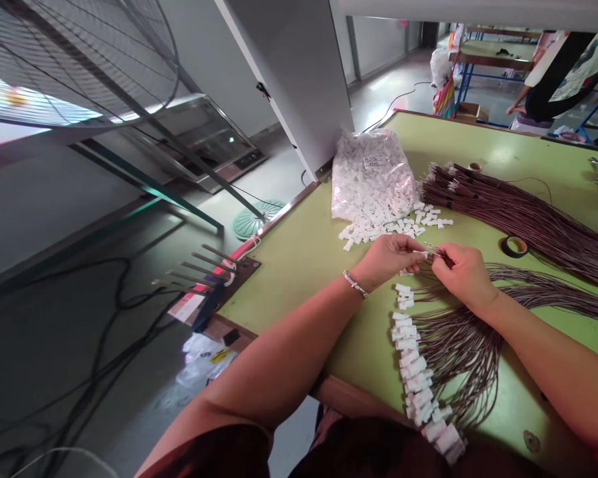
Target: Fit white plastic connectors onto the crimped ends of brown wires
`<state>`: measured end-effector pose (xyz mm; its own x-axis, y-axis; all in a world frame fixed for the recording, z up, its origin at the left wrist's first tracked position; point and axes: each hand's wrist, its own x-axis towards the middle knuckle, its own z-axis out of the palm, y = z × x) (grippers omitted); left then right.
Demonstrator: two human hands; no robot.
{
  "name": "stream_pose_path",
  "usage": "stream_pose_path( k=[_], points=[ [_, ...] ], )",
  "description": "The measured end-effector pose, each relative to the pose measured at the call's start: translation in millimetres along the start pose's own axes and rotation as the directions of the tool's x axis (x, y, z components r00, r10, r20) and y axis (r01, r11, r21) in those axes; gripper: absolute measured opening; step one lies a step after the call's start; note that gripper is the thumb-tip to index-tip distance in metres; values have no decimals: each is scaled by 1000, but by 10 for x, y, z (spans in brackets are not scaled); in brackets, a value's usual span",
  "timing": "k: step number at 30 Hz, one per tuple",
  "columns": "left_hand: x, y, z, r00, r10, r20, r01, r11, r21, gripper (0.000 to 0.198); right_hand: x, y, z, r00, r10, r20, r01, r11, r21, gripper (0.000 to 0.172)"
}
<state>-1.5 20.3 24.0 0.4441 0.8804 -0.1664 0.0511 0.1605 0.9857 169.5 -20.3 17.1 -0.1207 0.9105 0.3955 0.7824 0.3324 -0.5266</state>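
Observation:
My left hand [389, 260] pinches a small white plastic connector [420, 255] between thumb and fingers, close to the other hand. Closed around the tips of thin brown wires [437, 253] is my right hand [462, 273]; whether a wire end sits inside the connector I cannot tell. Below both hands a slanting row of white connectors [412, 364] lies on the green table [289, 282], joined to a fan of brown wires [471, 358]. Just beyond my left hand, loose white connectors [376, 229] spill from a clear plastic bag [371, 174] with a label.
A thick bundle of brown wires [518, 212] lies at the right behind a roll of black tape [514, 246]. A rack with metal prongs [206, 272] sits on the left table edge. A fan [80, 66] stands at left; another person [568, 79] is at the far right.

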Motion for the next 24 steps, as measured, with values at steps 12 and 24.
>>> stream_pose_path(
  k=[12, 24],
  points=[
    [-12, -22, 25, 987, 156, 38, -160, 971, 178, 2, -5, 19, 43, 974, 175, 145, -210, 938, 277, 17],
    [-24, 24, -78, 981, 114, 157, -153, 952, 265, 8, -2, -12, 14, 930, 244, 275, -336, 867, 368, 16]
  ],
)
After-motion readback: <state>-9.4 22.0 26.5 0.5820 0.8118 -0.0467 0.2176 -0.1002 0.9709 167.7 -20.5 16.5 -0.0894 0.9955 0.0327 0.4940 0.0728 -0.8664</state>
